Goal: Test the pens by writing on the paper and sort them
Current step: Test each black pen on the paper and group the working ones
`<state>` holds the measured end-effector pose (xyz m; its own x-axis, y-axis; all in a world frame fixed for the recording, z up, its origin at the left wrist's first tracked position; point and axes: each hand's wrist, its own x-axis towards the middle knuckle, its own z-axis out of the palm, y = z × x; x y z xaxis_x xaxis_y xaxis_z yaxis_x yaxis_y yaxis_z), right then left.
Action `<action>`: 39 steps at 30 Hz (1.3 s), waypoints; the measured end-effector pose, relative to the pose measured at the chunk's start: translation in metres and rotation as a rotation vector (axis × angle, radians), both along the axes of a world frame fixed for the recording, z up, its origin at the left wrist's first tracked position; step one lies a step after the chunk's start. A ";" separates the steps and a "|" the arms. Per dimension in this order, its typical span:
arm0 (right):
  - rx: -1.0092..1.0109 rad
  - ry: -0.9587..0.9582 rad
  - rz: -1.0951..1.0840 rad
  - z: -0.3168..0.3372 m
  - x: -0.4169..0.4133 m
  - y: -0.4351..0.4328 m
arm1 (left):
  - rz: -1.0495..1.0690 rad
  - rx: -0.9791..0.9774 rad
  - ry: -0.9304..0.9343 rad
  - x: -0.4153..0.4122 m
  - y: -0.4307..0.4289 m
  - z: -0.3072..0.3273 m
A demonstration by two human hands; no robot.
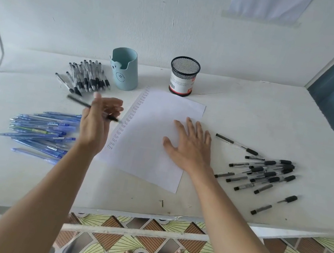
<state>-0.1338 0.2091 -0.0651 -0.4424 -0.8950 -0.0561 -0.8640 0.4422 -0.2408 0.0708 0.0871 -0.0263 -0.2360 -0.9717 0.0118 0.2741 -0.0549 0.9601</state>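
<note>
Black and blurred, the pen [78, 101] was pinched in the raised left hand [96, 124], just left of the paper [147, 145]. Its long axis ran left to right, with the right end reaching the paper's written edge. The right hand [189, 145], farther away, lay spread flat on the paper.

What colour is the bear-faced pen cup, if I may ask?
The bear-faced pen cup is pale teal; head view shows it best.
</note>
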 end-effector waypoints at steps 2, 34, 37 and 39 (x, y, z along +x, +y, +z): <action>-0.007 0.003 -0.003 0.000 0.000 0.000 | -0.011 -0.019 -0.069 0.009 -0.001 -0.010; -0.036 0.032 -0.007 -0.004 -0.001 -0.001 | 0.108 -0.335 -0.902 0.040 0.011 -0.024; -0.040 0.033 -0.006 -0.004 -0.001 -0.001 | 0.084 -0.364 -0.901 0.040 0.013 -0.023; -0.042 0.033 -0.005 -0.005 -0.001 -0.001 | 0.076 -0.366 -0.917 0.039 0.012 -0.023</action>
<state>-0.1344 0.2080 -0.0696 -0.4475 -0.8943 -0.0037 -0.8698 0.4363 -0.2305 0.1100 0.0990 -0.0494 -0.2414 -0.9575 0.1581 -0.5933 0.2745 0.7567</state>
